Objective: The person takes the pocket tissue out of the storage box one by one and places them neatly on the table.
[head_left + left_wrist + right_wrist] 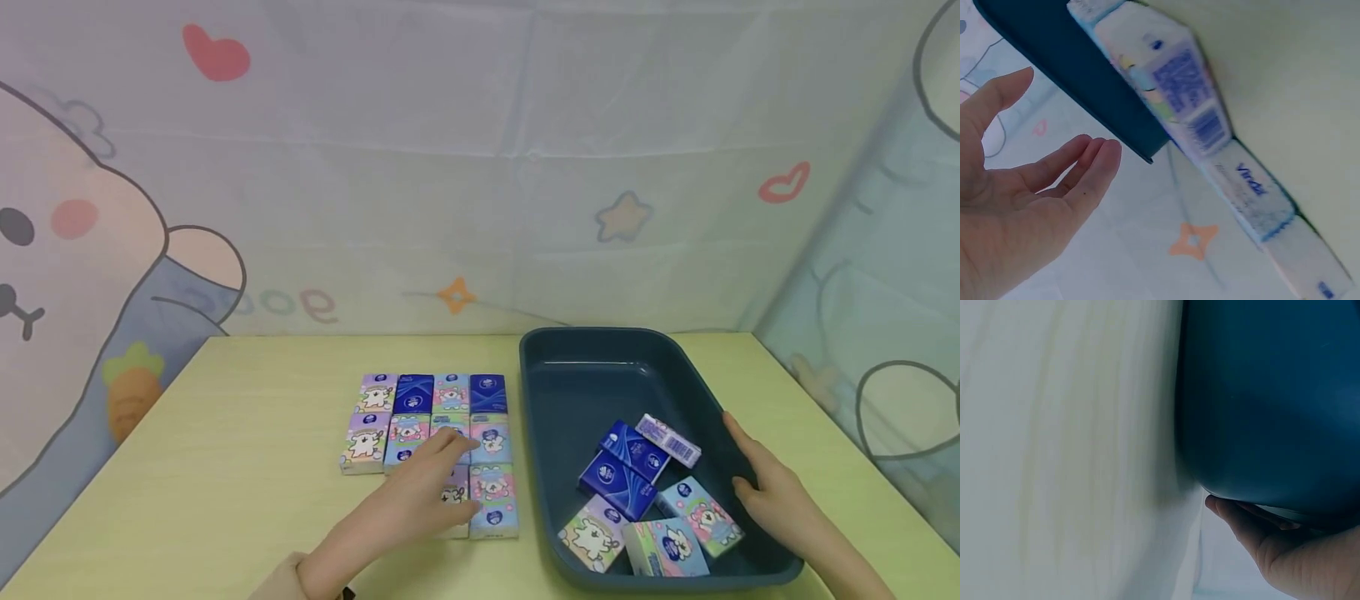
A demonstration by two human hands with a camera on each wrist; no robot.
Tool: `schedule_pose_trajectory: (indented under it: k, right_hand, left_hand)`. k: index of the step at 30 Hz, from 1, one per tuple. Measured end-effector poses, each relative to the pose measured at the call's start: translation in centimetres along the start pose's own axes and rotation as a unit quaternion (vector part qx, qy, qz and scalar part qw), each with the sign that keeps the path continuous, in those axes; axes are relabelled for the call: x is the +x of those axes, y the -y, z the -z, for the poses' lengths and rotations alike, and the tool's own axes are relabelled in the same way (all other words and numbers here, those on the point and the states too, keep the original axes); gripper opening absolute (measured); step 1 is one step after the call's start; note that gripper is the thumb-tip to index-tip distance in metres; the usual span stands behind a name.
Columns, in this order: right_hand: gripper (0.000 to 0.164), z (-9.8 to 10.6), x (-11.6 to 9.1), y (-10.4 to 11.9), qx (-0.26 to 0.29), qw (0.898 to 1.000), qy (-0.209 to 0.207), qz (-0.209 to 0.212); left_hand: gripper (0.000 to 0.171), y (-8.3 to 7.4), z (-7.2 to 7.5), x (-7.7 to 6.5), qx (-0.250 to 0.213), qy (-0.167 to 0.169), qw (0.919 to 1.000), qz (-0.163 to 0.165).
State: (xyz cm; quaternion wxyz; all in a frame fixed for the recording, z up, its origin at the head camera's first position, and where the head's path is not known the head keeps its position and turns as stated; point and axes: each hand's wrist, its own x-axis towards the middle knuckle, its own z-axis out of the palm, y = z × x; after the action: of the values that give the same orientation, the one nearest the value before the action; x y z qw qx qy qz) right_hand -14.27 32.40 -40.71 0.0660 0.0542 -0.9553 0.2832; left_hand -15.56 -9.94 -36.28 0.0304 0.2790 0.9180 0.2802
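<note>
My left hand (420, 492) hovers over the near right part of a block of small tissue packs, thumb and fingers apart, hiding some packs. In the left wrist view this hand (1041, 181) holds nothing. Closest to its fingertips are a pastel tissue pack (492, 439) and another pastel tissue pack (493, 492) with a cartoon print. On the right side of a dark blue plastic tub (592, 375), my right hand (780, 492) grips the rim, thumb over the edge and fingers along the outside. The right wrist view has the hand (1285, 550) against the tub's edge.
Inside the tub lie several loose tissue packs, among them a dark blue pack (618, 485) and a pastel pack (701, 517). The block stands in rows on the pale yellow table (225, 467), left of the tub. A printed cloth (420, 167) hangs behind.
</note>
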Motion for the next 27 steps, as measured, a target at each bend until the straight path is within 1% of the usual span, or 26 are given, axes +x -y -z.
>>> schedule_pose_trajectory:
  k: [2,7,9,14,20,27]
  right_hand:
    - [0.084,0.0,0.0,0.0,0.001,1.0,-0.002,0.002]
    - [0.084,0.1,0.0,0.1,0.001,1.0,-0.006,0.006]
    - [0.084,0.2,0.0,0.1,0.002,1.0,-0.006,0.006]
    - [0.084,0.1,0.0,0.2,-0.005,1.0,-0.007,0.0]
    - [0.084,0.0,-0.1,0.2,-0.003,1.0,-0.01,-0.002]
    - [0.085,0.0,0.0,0.3,-0.002,1.0,-0.015,0.008]
  left_hand:
    - [0.063,-0.5,0.2,0.4,-0.002,0.008,1.0,-0.003]
    - [0.062,-1.8,0.4,1.5,-0.025,0.026,0.9993,-0.006]
    - [0.062,-2.3,0.4,2.0,-0.034,0.028,0.9989,-0.012]
    - [0.063,-3.7,0.1,3.4,-0.036,0.036,0.9985,-0.021]
    - [0.062,-6.1,-0.1,5.8,-0.002,0.045,0.9982,-0.04]
    - [0.058,-8.6,0.1,8.4,0.04,0.056,0.9954,-0.066]
